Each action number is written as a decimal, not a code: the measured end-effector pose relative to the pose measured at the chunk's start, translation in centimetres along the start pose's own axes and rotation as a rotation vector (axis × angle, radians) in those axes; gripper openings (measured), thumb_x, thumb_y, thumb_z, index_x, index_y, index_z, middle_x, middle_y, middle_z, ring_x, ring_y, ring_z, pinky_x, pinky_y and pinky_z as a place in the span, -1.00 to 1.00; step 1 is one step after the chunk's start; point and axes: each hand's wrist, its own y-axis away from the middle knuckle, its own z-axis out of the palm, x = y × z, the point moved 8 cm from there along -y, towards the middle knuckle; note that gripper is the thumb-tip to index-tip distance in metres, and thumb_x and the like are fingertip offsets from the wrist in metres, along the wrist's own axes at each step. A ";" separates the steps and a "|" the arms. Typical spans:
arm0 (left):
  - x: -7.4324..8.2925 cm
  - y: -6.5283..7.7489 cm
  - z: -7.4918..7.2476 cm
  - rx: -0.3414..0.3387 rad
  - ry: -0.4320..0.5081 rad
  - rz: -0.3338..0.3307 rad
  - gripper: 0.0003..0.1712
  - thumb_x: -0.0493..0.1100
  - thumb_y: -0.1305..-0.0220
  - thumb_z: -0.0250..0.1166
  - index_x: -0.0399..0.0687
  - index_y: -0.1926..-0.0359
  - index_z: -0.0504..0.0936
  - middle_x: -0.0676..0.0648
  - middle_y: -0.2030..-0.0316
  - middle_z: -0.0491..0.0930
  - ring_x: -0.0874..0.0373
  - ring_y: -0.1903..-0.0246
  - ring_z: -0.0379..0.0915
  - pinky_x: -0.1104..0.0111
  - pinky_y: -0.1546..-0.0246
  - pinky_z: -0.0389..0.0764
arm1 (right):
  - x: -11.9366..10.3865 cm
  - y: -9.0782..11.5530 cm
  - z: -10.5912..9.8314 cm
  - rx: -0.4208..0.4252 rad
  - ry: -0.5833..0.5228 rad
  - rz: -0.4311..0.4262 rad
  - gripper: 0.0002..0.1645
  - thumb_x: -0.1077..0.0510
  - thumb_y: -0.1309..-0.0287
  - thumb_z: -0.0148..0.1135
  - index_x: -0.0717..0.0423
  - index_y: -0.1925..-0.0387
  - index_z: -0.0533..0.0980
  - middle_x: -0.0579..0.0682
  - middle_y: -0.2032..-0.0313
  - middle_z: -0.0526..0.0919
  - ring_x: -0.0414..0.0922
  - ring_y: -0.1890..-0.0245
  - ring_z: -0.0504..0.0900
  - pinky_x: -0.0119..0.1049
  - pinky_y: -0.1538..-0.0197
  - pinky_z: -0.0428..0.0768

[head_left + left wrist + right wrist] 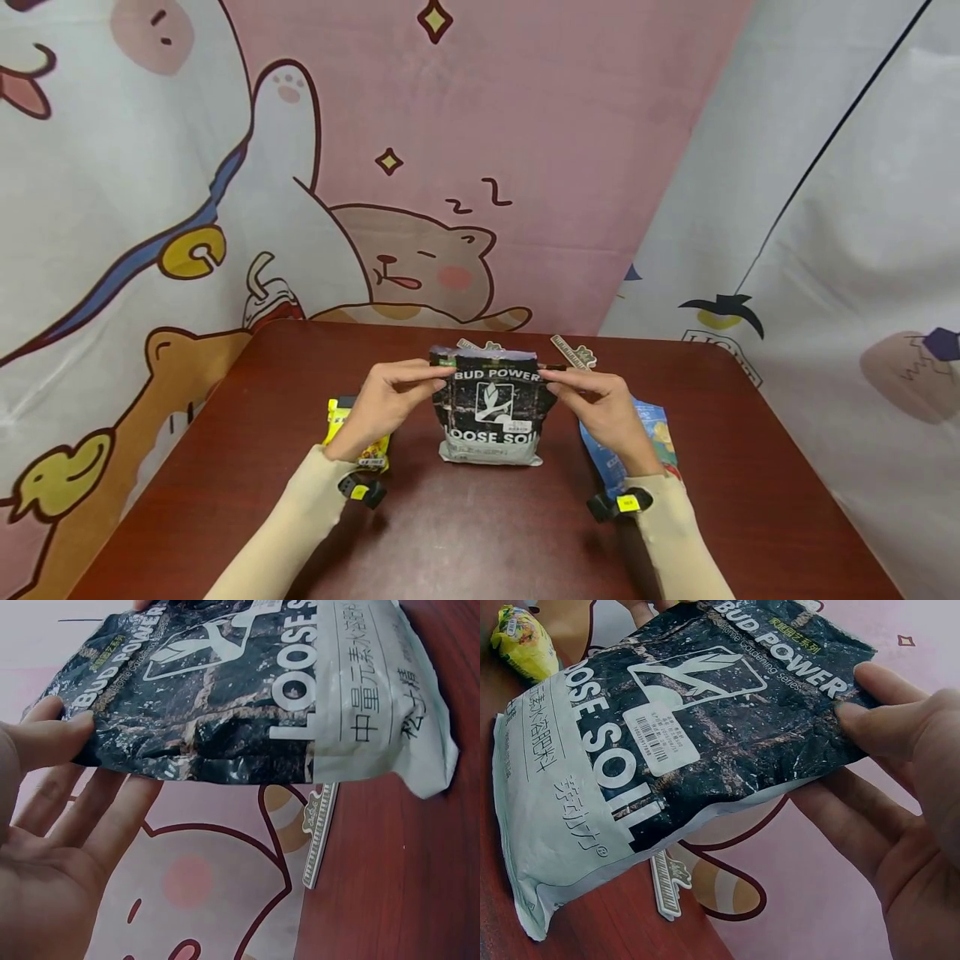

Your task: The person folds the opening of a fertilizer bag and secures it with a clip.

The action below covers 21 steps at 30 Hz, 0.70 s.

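Observation:
A black and pale bag of loose soil (491, 410) stands upright at the middle of the table, its printed front facing me. My left hand (386, 402) pinches its upper left edge between thumb and fingers. At the opposite upper edge, my right hand (606, 410) pinches the bag the same way. The right wrist view shows a white barcode label (661, 739) on the front. Seen from the left wrist, the thumb (56, 741) lies on the front face, with the other fingers behind the bag.
Partly behind my left hand lies a yellow packet (375, 454). A blue packet (660, 425) lies beside my right wrist. Two pale ruler-like strips (573, 353) with ornaments lie behind the bag. The brown table (480, 542) backs onto a cartoon-printed cloth (555, 167).

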 end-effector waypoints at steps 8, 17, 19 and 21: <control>0.1 0.0 0.1 0.014 0.052 0.031 -0.71 -0.19 -0.33 0.41 0.15 -0.05 0.80 0.01 0.05 0.80 0.20 0.08 0.70 0.41 0.15 0.65 | -0.2 -0.1 0.1 0.029 -0.021 0.028 -0.66 0.25 -0.28 0.38 0.01 -0.08 0.73 0.06 -0.04 0.78 -0.32 -0.05 0.72 -0.44 0.05 0.69; -0.1 0.0 -0.1 0.040 0.069 -0.052 -0.72 -0.12 -0.30 0.45 0.26 -0.02 0.80 0.12 0.00 0.78 0.25 -0.11 0.66 0.41 0.00 0.65 | 0.2 0.0 -0.1 0.043 -0.003 0.103 -0.62 0.20 -0.25 0.42 -0.09 -0.10 0.72 -0.09 0.41 0.78 -0.47 0.45 0.63 -0.49 0.45 0.54; -0.3 0.1 -0.2 0.039 0.067 -0.080 -0.71 -0.08 -0.30 0.45 0.28 -0.03 0.80 0.13 -0.01 0.78 0.26 -0.13 0.64 0.41 0.01 0.65 | 0.3 0.1 -0.2 0.040 0.013 0.138 -0.59 0.19 -0.24 0.43 -0.13 -0.12 0.70 -0.14 0.66 0.54 -0.48 0.71 0.33 -0.42 0.64 0.29; -0.4 0.1 -0.3 0.038 0.053 -0.100 -0.71 -0.05 -0.29 0.46 0.30 -0.04 0.79 0.13 -0.03 0.77 0.28 -0.10 0.64 0.42 0.05 0.63 | 0.2 0.1 -0.2 0.031 0.027 0.172 -0.57 0.19 -0.25 0.42 -0.12 -0.15 0.68 -0.09 0.77 0.28 -0.42 0.82 0.03 -0.34 0.70 0.07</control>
